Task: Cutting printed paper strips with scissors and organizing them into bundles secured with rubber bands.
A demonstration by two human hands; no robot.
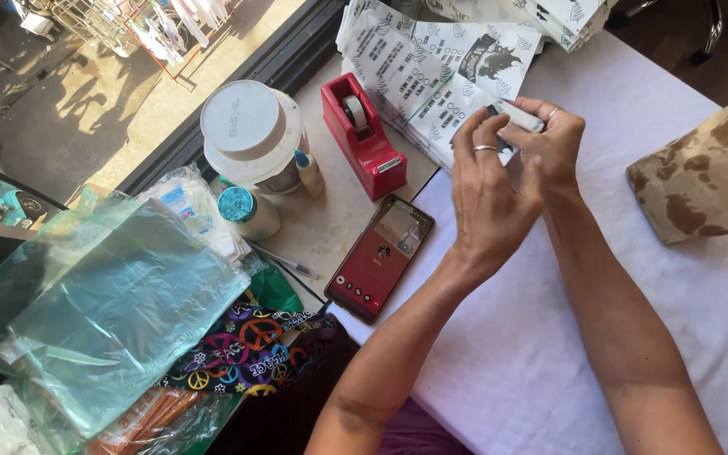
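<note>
My left hand (486, 198) and my right hand (554, 139) meet over the white cloth-covered table (549, 337). Together they pinch a small white object (520, 114), partly hidden by the fingers. Both hands wear a ring. Just beyond the hands lies a stack of white printed paper bags (431, 72). A red tape dispenser (362, 135) stands left of the stack. A phone (381, 257) with a lit screen lies below my left hand.
A large white lidded tub (250, 135), a glue bottle (309, 173) and a small teal-capped jar (246, 211) stand at the left. Green plastic bags (103, 312) and a patterned cloth (246, 345) lie lower left. A stained brown paper bag (709, 173) sits at right.
</note>
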